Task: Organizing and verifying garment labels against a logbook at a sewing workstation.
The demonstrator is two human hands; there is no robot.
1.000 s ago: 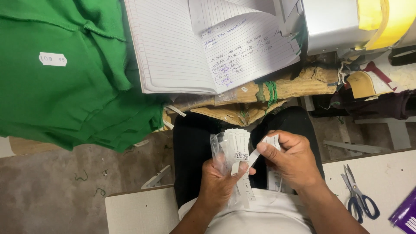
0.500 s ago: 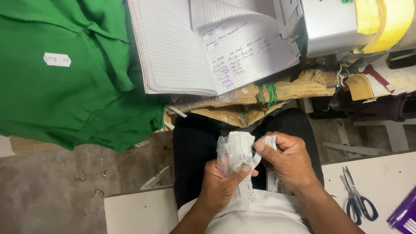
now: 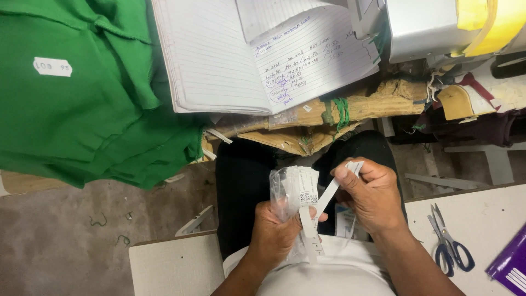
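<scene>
Currently: tag stack (image 3: 300,189) clenched in left hand (image 3: 276,233), above the lap.
Right hand (image 3: 372,197), at 3 o'clock, pinches one strip (image 3: 329,192) in its fingers; a hard pull could spill loose tags to the floor.

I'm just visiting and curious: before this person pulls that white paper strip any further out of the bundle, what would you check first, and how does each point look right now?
1. Left hand grips the clear plastic bag of white paper tags: ok.
2. Right hand pinches the long white paper strip at its upper end: ok.
3. Strip free of the other tags: cannot tell, its lower part runs behind the left thumb.
4. Tags fanned, none seen slipping out: ok.
5. Blue-handled scissors lie on the white table, apart from both hands: ok.
6. Open lined notebook lies flat above, unobstructed: ok.
</scene>
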